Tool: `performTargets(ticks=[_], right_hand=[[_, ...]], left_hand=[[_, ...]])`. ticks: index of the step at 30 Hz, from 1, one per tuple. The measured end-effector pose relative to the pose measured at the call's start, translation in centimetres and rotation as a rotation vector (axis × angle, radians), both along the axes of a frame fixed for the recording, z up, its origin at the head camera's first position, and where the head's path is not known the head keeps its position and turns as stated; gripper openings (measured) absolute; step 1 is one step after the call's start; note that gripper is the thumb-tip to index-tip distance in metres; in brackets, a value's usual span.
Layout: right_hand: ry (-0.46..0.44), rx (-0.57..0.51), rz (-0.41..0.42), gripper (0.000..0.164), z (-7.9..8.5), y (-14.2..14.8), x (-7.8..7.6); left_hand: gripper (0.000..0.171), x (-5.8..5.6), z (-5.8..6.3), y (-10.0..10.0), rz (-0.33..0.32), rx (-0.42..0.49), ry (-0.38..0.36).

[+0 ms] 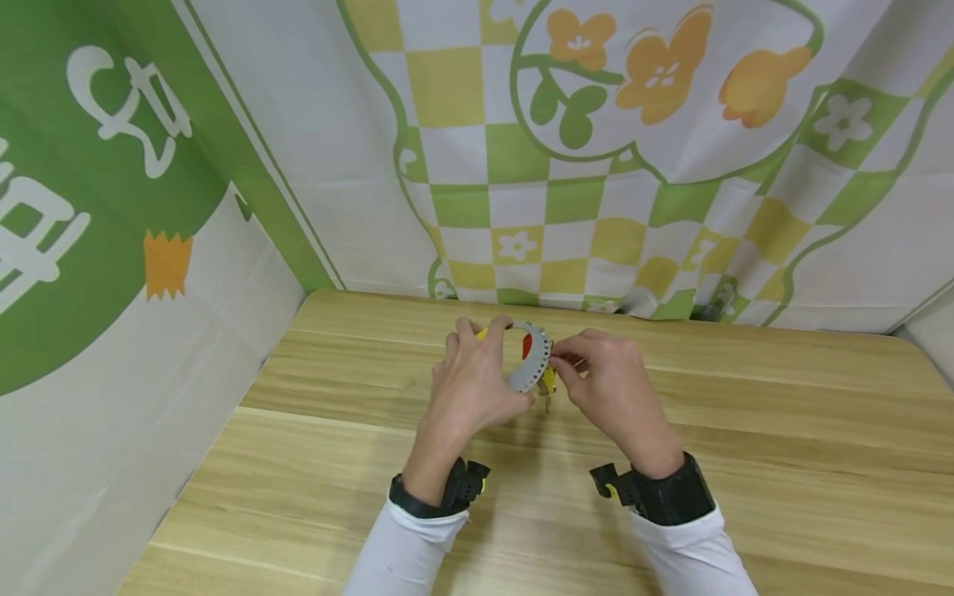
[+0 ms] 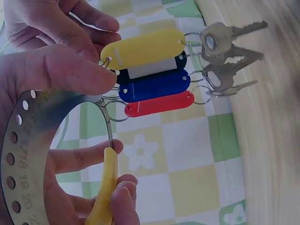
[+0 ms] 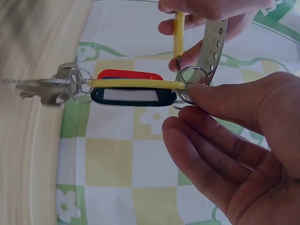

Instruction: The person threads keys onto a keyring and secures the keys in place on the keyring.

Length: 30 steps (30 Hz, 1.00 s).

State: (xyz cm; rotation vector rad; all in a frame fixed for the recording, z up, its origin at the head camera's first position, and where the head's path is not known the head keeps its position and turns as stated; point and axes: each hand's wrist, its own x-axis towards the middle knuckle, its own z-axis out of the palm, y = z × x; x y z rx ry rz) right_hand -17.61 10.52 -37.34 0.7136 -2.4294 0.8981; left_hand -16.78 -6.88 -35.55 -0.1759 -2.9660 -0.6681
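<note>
My left hand (image 1: 473, 385) grips a large round metal key holder (image 1: 534, 364), its flat band punched with numbered holes. The holder's yellow handle (image 2: 106, 187) lies by my left fingers. From its band hang key tags: yellow (image 2: 145, 48), black (image 3: 98, 96), blue (image 2: 154, 86) and red (image 2: 161, 104), each on a small ring. Metal keys (image 2: 219, 75) dangle from the far ends of the tags. With thumb and forefinger, my right hand (image 1: 614, 393) pinches a small split ring (image 3: 191, 75) at the yellow tag's end, close against the band. The exact hole is hidden.
Both hands are above a wooden table (image 1: 313, 463), near its far edge. Behind it hangs a checkered green and yellow curtain (image 1: 514, 199). A green and white cloth wall (image 1: 149, 356) stands on the left.
</note>
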Motion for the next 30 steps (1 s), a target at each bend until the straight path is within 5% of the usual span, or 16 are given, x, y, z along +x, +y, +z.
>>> performTargets(ticks=[9, 15, 22, 30], right_hand=[[0.003, 0.006, 0.025, 0.009, 0.1, 0.4, 0.0], [-0.042, -0.093, 0.012, 0.014, 0.5, 1.8, 0.0], [-0.123, -0.352, -0.048, 0.022, 2.1, 1.7, 0.5], [-0.357, -0.582, 0.078, 0.043, 1.5, 2.2, -0.3]], left_hand=[[0.092, -0.1, 0.0, 0.0, -0.007, 0.001, 0.007], [0.091, -0.1, 0.0, -0.1, -0.052, 0.018, 0.059], [0.094, -0.3, 0.0, -0.4, -0.189, -0.06, 0.176], [0.102, -0.3, 0.0, -0.2, -0.399, -0.145, 0.158]])
